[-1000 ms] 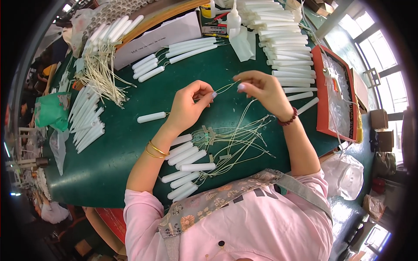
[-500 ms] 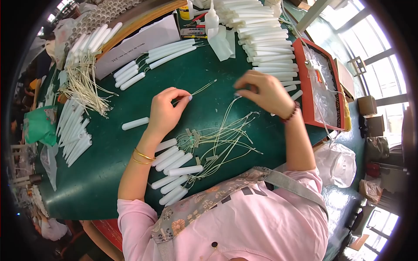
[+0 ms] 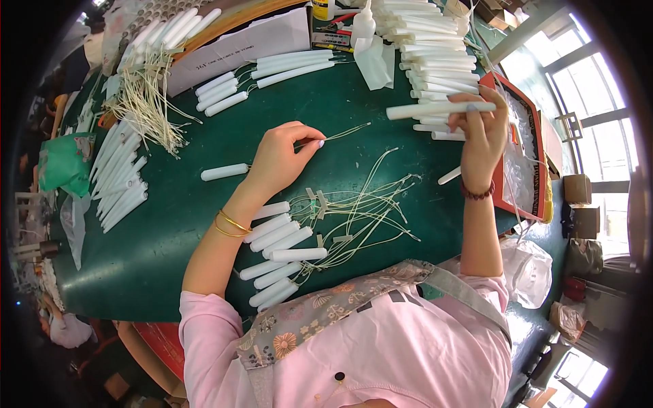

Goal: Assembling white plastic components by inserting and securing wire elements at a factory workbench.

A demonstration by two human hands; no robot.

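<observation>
My left hand [image 3: 282, 155] pinches a thin pale wire [image 3: 350, 130] between thumb and fingertips, its free end pointing right. A short white tube [image 3: 223, 173] lies behind the left wrist; the wire appears to lead back to it, though the hand covers the join. On the right, my right hand [image 3: 484, 139] grips a longer white tube [image 3: 418, 110], raised and nearly level with one end toward the left. Below my left hand, several short white tubes [image 3: 286, 238] rest on the green table, their loose wires [image 3: 371, 211] spreading right.
Long white tubes [image 3: 435, 51] are stacked at the back right beside an orange-rimmed box [image 3: 500, 197]. Finished-looking wired tubes [image 3: 292, 71] lie near a white carton [image 3: 238, 51]. More tubes [image 3: 122, 180] and a wire bundle [image 3: 153, 102] sit left. A white bottle [image 3: 364, 27] stands behind.
My right hand has moved right and up from the loose wires and now holds a long white tube. My left hand keeps its pinch on the wire. The whole view has shifted slightly.
</observation>
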